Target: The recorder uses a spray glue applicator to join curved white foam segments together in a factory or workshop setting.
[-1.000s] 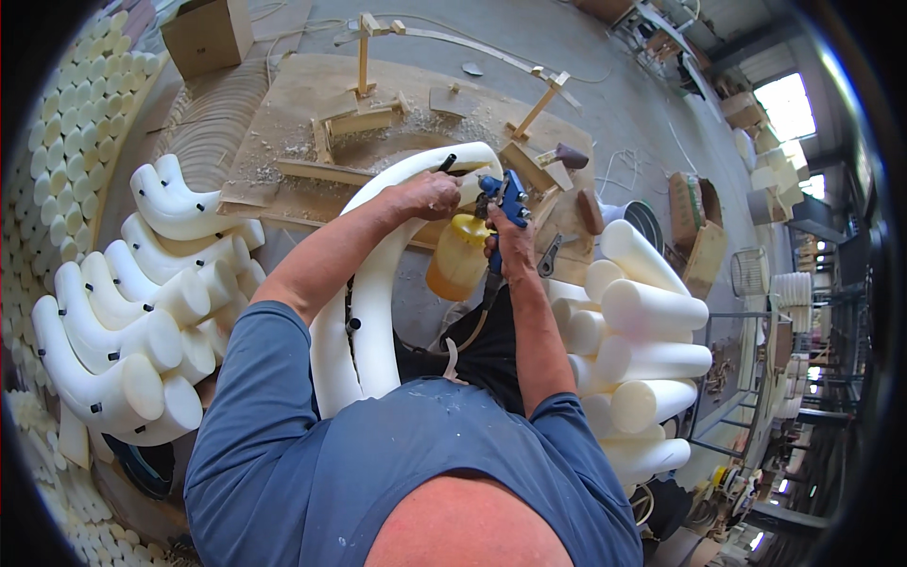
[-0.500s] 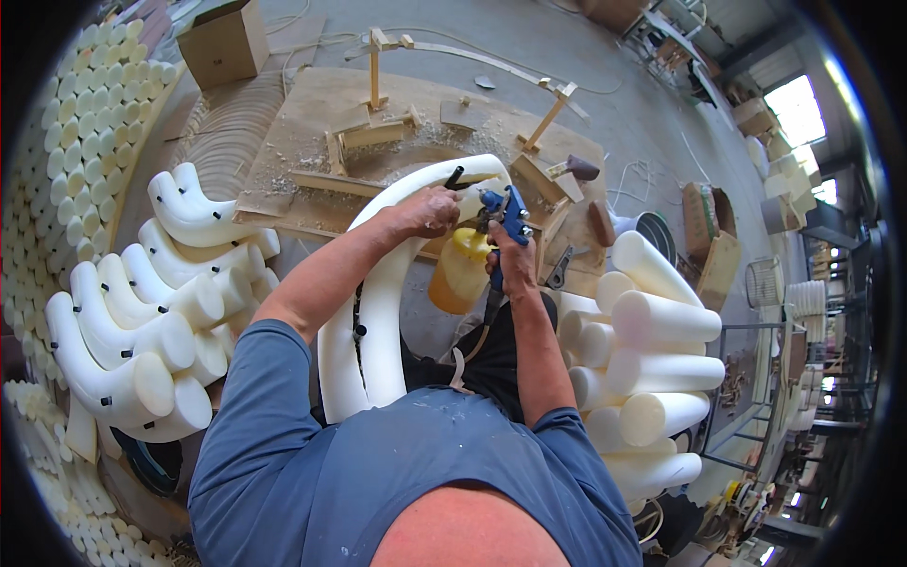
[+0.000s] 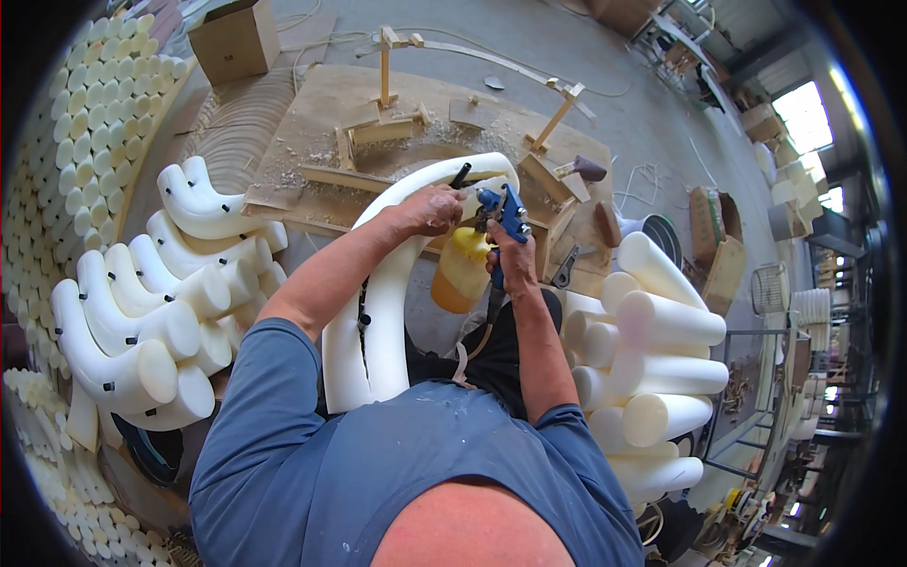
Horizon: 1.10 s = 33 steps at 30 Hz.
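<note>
A large curved white foam tube (image 3: 385, 345) arches in front of my body, with a dark slit along its left leg and a small black plug in it. My left hand (image 3: 435, 210) is closed on the tube's far bend, beside a black peg (image 3: 460, 176) that sticks up there. What its fingertips pinch is partly hidden. My right hand (image 3: 513, 257) grips a blue spray gun (image 3: 511, 217) whose nozzle end points at the bend, close to my left fingers. Below the gun hangs a yellowish bottle (image 3: 460, 272) of amber liquid.
Curved foam pieces (image 3: 132, 317) with black plugs are piled at left; straight foam cylinders (image 3: 671, 319) are stacked at right. Ahead lies a wooden board (image 3: 312, 104) with wooden jig pieces and scraps. A cardboard box (image 3: 233, 42) stands far left, a bucket (image 3: 663, 236) at right.
The whole view has shifted slightly. Both hands, the spray gun and the curved tube keep nearly the same positions relative to each other.
</note>
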{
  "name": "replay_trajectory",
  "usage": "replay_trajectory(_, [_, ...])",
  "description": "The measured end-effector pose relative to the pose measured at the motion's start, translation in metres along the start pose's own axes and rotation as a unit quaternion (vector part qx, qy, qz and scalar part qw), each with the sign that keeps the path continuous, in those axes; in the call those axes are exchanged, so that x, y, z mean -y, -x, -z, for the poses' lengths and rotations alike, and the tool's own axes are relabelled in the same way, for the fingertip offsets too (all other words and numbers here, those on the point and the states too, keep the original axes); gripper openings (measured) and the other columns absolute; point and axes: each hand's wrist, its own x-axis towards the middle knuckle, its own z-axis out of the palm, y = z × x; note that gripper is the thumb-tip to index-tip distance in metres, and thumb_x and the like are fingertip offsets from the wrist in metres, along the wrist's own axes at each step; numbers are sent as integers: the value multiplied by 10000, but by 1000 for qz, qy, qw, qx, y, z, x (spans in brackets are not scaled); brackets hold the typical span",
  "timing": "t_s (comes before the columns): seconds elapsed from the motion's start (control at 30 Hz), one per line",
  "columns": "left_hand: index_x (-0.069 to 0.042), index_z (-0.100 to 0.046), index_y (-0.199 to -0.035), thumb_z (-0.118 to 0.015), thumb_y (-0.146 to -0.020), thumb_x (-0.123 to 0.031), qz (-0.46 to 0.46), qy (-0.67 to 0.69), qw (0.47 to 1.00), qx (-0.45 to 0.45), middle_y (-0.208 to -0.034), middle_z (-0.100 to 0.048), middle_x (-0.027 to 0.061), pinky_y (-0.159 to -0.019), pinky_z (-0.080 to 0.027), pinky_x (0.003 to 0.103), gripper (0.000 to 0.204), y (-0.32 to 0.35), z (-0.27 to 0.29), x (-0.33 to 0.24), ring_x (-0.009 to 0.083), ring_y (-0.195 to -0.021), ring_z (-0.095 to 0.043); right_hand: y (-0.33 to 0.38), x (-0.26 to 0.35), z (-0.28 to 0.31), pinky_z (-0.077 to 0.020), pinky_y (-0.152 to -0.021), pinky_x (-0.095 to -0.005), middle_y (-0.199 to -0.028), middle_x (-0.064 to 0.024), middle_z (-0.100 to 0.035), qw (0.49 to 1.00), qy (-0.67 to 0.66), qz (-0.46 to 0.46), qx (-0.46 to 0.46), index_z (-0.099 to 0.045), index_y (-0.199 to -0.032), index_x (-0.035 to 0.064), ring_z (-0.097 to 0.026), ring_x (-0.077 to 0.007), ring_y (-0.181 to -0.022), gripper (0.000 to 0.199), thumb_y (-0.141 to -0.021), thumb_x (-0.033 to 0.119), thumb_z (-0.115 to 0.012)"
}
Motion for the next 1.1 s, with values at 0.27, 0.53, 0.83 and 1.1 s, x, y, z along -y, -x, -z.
replay_trajectory(0.27, [-115, -812, -919, -628, -808, -53, -9, 15, 1000, -3, -1349, -662, 193, -1050, -511, 418, 224, 6, 1, 3, 378, -1210, -633, 1, 5, 8, -433, -394, -300, -794, -53, -598, 999, -23, 31, -17, -629, -983, 36, -514, -125, -463, 264, -946, 254, -774])
replay_trajectory(0.53, [-74, -798, -951, -626, -767, 45, 55, 59, 994, 71, -1473, -577, 218, -1109, -454, 419, 279, 23, 22, -10, 394, -1280, -574, 8, -2, 3, -435, -404, -289, -823, -74, -634, 999, -20, -5, 25, -643, -974, 27, -514, -122, -465, 237, -950, 228, -768])
replay_trajectory(0.83, [-99, -801, -891, -667, -799, -29, -6, -14, 1000, -15, -1209, -684, 156, -1043, -506, 423, 177, 39, 6, -13, 362, -1204, -621, 16, -1, -4, -426, -402, -286, -831, -87, -652, 998, 14, 8, 59, -647, -1012, 23, -513, -113, -468, 227, -957, 213, -760])
replay_trajectory(1.1, [-106, -802, -923, -685, -769, 5, 26, -8, 1000, 15, -1378, -629, 193, -1095, -479, 425, 223, 49, 7, -13, 384, -1279, -581, 11, 0, -3, -409, -394, -277, -821, -75, -647, 1000, -16, 3, 25, -657, -1046, 2, -512, -105, -449, 289, -945, 241, -784])
